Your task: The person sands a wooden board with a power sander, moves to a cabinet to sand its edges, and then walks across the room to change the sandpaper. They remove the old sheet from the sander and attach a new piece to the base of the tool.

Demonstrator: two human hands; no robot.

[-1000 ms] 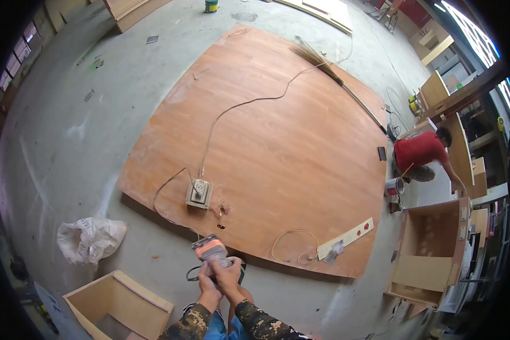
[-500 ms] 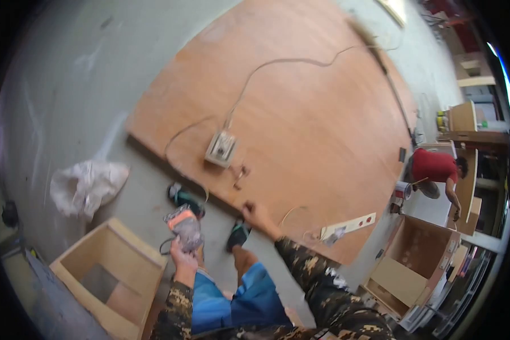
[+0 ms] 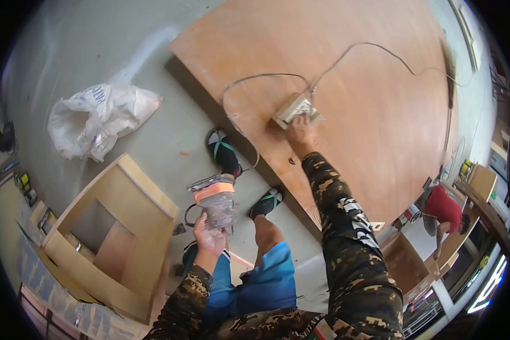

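My left hand (image 3: 209, 235) is wrapped round a dusty grey power sander (image 3: 216, 204) with an orange band, held up over the floor beside my feet. My right hand (image 3: 302, 131) reaches forward onto a pale box-like device (image 3: 296, 110), which has cables at its far side and lies on the large reddish-brown wooden panel (image 3: 374, 130). The fingers rest on the near face of that box, and their exact grip is unclear. A cable (image 3: 226, 96) loops from the box down past the panel's edge toward my feet.
A white sack (image 3: 105, 116) lies on the floor (image 3: 181, 133) at the left. Below it stands an open wooden cabinet frame (image 3: 147, 190). At the right, a person in a red shirt (image 3: 443, 205) bends near another open wooden box (image 3: 402, 260). A long dark pole lies across the panel's right side.
My right hand has moved forward from the panel's near edge onto the box. The view has shifted, and the sander is still in my left hand. The small brown pieces beside the box look different.
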